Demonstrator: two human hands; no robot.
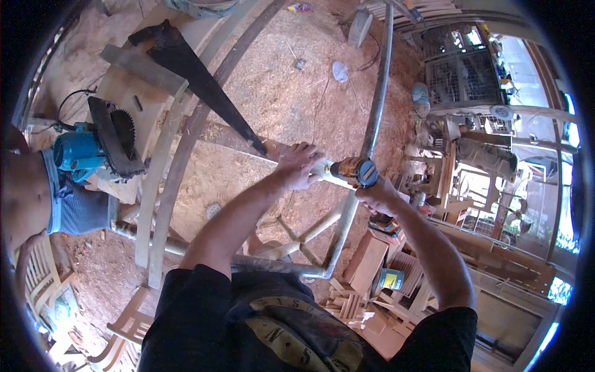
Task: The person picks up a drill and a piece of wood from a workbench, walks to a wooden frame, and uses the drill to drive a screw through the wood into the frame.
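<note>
Orange-and-black cordless drill (pixel 353 171) in the right hand (pixel 379 197), at the right end of a wooden board (pixel 235 142).
The right hand is closed around the drill's grip; trigger finger position cannot be determined. The left hand (pixel 299 165) is laid over the board near that end, palm down, fingers slightly parted. The drill is beside a long rail (pixel 379 80); contact between them cannot be confirmed. A handsaw (pixel 197 77) lies across long timbers (pixel 181 139), its tip at the board's upper edge. A blue circular saw (pixel 79 150) is at left, blade exposed, near a person (pixel 28 198) in blue shorts.
</note>
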